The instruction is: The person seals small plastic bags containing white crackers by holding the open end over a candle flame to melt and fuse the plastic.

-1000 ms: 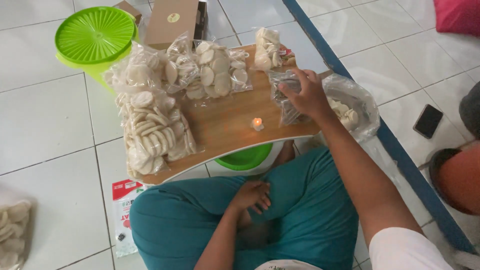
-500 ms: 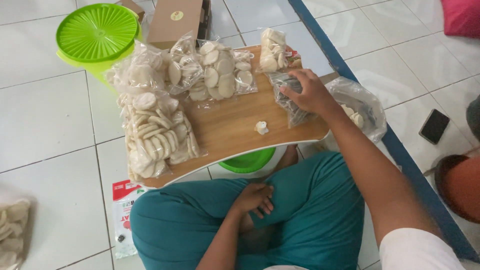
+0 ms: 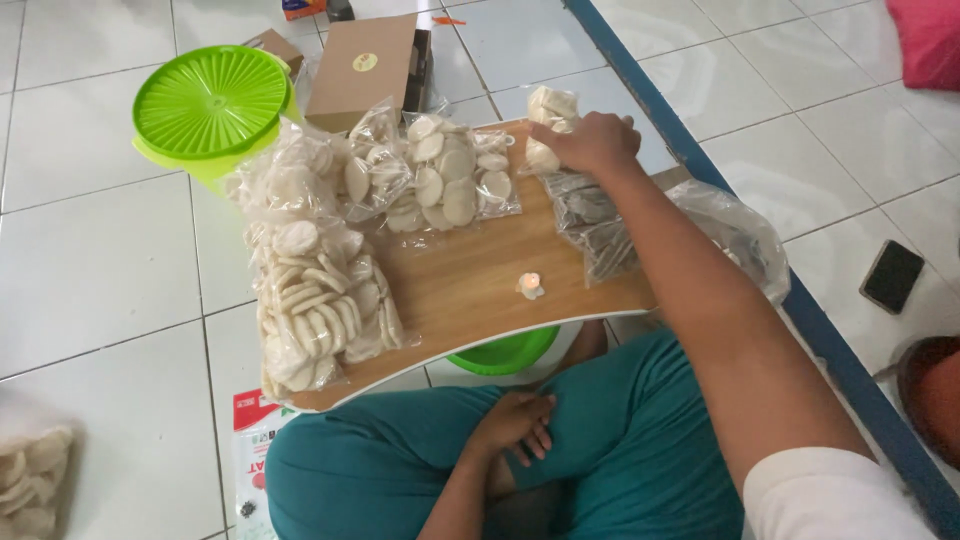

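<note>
A wooden board [image 3: 470, 285] lies across my lap in teal trousers. My right hand [image 3: 592, 143] reaches to the board's far right corner, and its fingers close on a small clear bag of white round crackers [image 3: 548, 108]. My left hand [image 3: 515, 423] rests on my lap below the board with loose fingers, holding nothing. Filled cracker bags lie on the board's left side [image 3: 312, 300] and far side [image 3: 450, 180]. A pile of flat empty plastic bags [image 3: 600, 228] lies under my right forearm. A small lit candle [image 3: 529, 286] stands near the board's front edge.
A green lidded container [image 3: 210, 100] and a brown cardboard box [image 3: 365, 65] stand on the white tiles beyond the board. A large clear bag [image 3: 742, 235] sits to the right, a dark phone [image 3: 892, 276] farther right. A green bowl [image 3: 505, 352] shows under the board.
My right hand has left the pile of plastic bags at the board's right edge and moved away from me to the small bag of crackers. The left hand has stayed on my lap.
</note>
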